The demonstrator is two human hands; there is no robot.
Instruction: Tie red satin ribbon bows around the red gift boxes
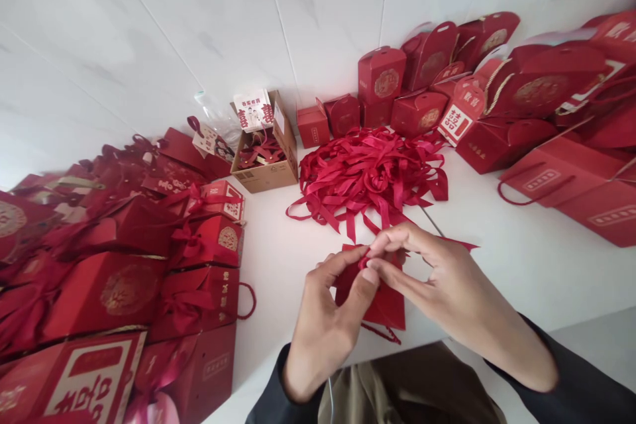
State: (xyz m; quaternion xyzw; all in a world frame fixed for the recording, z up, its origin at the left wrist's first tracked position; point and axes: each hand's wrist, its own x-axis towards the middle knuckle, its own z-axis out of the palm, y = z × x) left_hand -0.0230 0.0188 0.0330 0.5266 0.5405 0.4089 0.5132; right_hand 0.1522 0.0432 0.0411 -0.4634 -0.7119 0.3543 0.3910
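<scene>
A small red box [390,308] lies on the white table in front of me, partly covered by both hands, with a red cord sticking out below it. Above the box, my left hand [330,308] pinches a red ribbon [365,262] between thumb and index finger. My right hand [427,265] closes its thumb and fingertips on the same ribbon from the other side. One pointed ribbon end [462,243] shows behind the right hand. The exact shape of the ribbon between the fingertips is partly hidden.
A heap of loose red ribbons [372,172] lies just beyond my hands. Behind it stands an open cardboard box [273,175] with red pieces inside. Stacked red gift boxes [106,291], some with bows, fill the left; more red boxes [541,89] line the wall at right.
</scene>
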